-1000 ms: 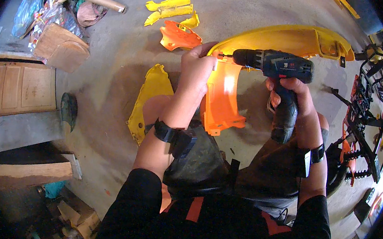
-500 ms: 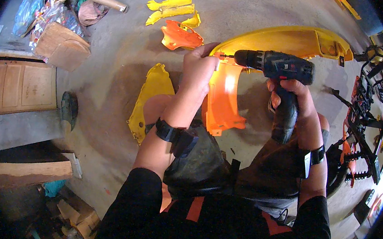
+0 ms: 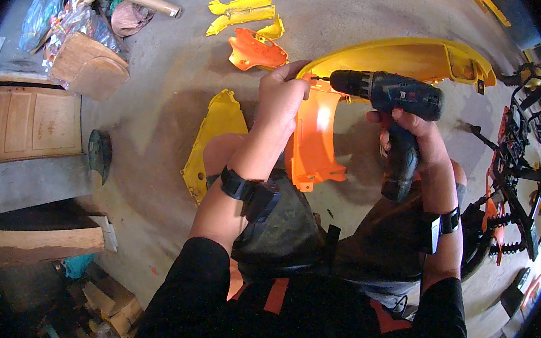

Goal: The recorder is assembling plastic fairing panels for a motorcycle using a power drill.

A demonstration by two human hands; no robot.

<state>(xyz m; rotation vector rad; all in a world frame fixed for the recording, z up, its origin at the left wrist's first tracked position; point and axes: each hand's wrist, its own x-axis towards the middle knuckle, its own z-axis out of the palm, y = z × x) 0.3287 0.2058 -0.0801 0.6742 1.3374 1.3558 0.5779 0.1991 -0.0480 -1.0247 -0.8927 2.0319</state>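
My right hand (image 3: 409,126) is closed around the grip of a dark cordless drill (image 3: 393,93). The drill lies level, its thin bit pointing left at the upper end of an orange plastic panel (image 3: 316,134). A long curved yellow plastic panel (image 3: 390,56) meets the orange one at that corner and arcs away to the right. My left hand (image 3: 282,96) grips the two panels where they meet, fingers wrapped around the edge. The bit's tip is close to my left fingers; whether it sits in a screw is too small to tell.
On the floor ahead lie yellow plastic strips (image 3: 242,13) and an orange plastic piece (image 3: 258,49). Another yellow panel (image 3: 211,144) rests by my left knee. Wooden boards (image 3: 27,123) and cardboard (image 3: 89,66) are at the left, black metal frames (image 3: 521,171) at the right.
The drill has shifted very slightly left, and my right forefinger has moved a little at the trigger. My left hand and the panels hold nearly still.
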